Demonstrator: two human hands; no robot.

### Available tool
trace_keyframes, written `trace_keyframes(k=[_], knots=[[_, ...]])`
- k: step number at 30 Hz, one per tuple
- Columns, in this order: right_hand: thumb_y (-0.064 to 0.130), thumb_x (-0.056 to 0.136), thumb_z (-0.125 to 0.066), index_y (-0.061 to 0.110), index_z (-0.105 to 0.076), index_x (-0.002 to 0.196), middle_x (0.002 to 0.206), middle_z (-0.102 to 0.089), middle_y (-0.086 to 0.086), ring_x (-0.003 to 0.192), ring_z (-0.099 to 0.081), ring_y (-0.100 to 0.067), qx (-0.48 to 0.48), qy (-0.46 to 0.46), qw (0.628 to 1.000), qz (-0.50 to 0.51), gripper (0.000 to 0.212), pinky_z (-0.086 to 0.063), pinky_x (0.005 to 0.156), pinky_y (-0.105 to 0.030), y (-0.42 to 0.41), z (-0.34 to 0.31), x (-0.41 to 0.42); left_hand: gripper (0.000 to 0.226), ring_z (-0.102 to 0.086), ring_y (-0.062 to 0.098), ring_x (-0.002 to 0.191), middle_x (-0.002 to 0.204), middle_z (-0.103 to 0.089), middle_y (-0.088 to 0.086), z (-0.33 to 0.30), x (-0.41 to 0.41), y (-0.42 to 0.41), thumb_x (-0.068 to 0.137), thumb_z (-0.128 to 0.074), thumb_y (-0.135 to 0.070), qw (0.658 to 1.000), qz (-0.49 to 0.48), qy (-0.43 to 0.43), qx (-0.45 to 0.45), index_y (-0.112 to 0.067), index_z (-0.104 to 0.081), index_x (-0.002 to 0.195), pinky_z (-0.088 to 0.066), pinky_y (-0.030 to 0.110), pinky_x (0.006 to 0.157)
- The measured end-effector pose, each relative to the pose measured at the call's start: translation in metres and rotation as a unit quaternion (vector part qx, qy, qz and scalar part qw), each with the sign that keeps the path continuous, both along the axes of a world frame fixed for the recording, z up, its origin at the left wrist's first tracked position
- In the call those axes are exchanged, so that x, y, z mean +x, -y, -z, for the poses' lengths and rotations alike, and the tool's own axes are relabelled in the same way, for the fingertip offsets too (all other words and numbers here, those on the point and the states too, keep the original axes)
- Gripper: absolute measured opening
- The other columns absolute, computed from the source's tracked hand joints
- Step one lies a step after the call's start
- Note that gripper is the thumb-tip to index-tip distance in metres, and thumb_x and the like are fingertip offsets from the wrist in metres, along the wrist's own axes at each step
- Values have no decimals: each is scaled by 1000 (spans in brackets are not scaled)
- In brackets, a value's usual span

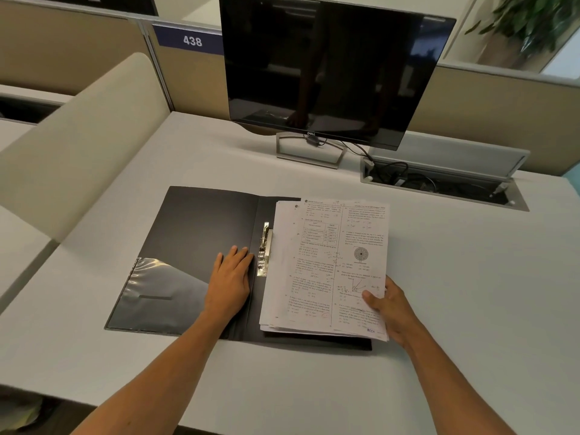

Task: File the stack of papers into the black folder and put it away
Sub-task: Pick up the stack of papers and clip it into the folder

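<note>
Papers [326, 265]: a thick printed stack, lying on the right half of the folder [201, 233], top edge reaching past the folder's far edge, sheets slightly fanned at the near edge. Text, a table and small diagrams show on the top sheet; the print is too small to read.

Folder: black, open flat on the desk [470, 293], near its front-centre. Left half bare, with a clear pocket [160, 296] at its near-left corner. A metal clip [264, 249] runs along the spine, just beside the left edge of the papers; whether it bears on the sheets cannot be told.

Desk: pale grey, matte. Behind the folder stands a dark monitor [329, 73] on a grey open-frame stand [309, 152]. To its right, a recessed cable tray [439, 180] with its lid up, black cables inside. Beige partitions wall the desk at back and left; a blue plate [191, 40] reads 438. A plant [530, 20] shows at top right, blurred.

Left hand [230, 277]: flat, palm down, fingers together and extended, pressing the folder's left half just beside the spine, fingertips near the clip.

Right hand [389, 306]: pinching the near-right corner of the papers, thumb on top of the sheet, fingers curled under the stack's edge.
</note>
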State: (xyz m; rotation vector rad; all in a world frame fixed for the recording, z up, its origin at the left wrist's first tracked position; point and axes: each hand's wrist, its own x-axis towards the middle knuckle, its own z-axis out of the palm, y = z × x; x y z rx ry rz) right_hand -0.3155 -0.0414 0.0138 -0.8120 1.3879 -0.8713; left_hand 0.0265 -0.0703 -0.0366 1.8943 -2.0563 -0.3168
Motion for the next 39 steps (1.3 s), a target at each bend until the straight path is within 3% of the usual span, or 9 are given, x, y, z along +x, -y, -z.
trace_keyframes(k=[9, 16, 21, 34, 39], knots=[[1, 87, -61, 19, -56, 121, 114, -69, -5, 98, -68, -23, 12, -10, 1000, -25, 39, -58, 75, -42, 3, 2, 6, 44, -19, 22, 145, 152, -36, 3, 1, -7, -1, 100, -35, -29, 1000, 1, 3, 20, -19, -39, 143, -5, 45, 119], [0, 90, -57, 18, -53, 126, 119, -67, -4, 105, -65, -24, 31, -17, 996, -81, 41, -54, 88, -47, 11, -4, 5, 45, -19, 21, 145, 152, -35, 3, 1, -7, -1, 100, -33, -29, 1000, 9, 22, 17, -17, -37, 144, -5, 44, 119], [2, 90, -57, 21, -52, 126, 118, -67, -1, 103, -66, -22, 33, -43, 993, -106, 40, -55, 86, -44, 19, -9, 14, 46, -22, 22, 144, 150, -38, 3, -1, -8, -2, 99, -32, -29, 999, 10, 34, 5, -15, -39, 142, -5, 43, 118], [2, 88, -60, 19, -49, 127, 121, -65, -2, 104, -65, -23, 21, -51, 997, -52, 45, -54, 87, -46, 16, -3, 35, 49, -21, 23, 144, 151, -37, 3, -2, -10, -2, 98, -27, -36, 999, 13, 45, 12, -17, -38, 143, -6, 45, 119], [3, 88, -61, 20, -47, 128, 119, -65, 0, 100, -66, -19, 14, -59, 997, -50, 45, -58, 75, -34, 16, -3, 42, 48, -19, 22, 145, 152, -35, 3, -1, -10, -3, 99, -34, -35, 998, 13, 57, 14, -18, -36, 144, -2, 43, 118]])
